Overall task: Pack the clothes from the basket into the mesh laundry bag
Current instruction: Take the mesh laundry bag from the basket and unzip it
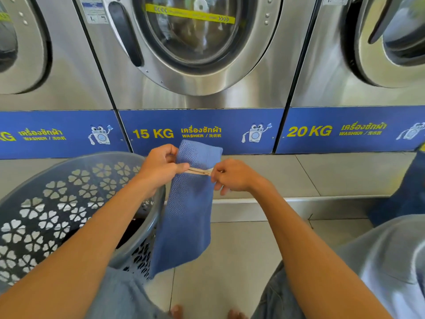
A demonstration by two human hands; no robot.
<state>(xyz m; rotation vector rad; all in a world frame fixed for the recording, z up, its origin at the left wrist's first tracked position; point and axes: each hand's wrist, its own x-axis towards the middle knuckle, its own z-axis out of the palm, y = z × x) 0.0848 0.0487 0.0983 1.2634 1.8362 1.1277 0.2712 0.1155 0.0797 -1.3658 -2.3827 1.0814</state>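
I hold a blue mesh laundry bag point(186, 217) up in front of me; it hangs flat and limp, with its top folded over away from me. My left hand point(161, 168) pinches the bag at the left end of its beige zipper strip point(199, 172). My right hand point(232, 177) pinches the right end of that strip. A grey plastic basket point(57, 201) with flower-shaped cut-outs stands at my lower left, touching the bag's left edge; something dark lies inside it, mostly hidden by my left forearm.
Three steel front-loading washers line the wall ahead, the middle one point(190, 42) labelled 15 KG. A raised tiled step point(299, 176) runs below them. Dark blue fabric point(409, 192) hangs at the right edge. My knees and bare toes show at the bottom.
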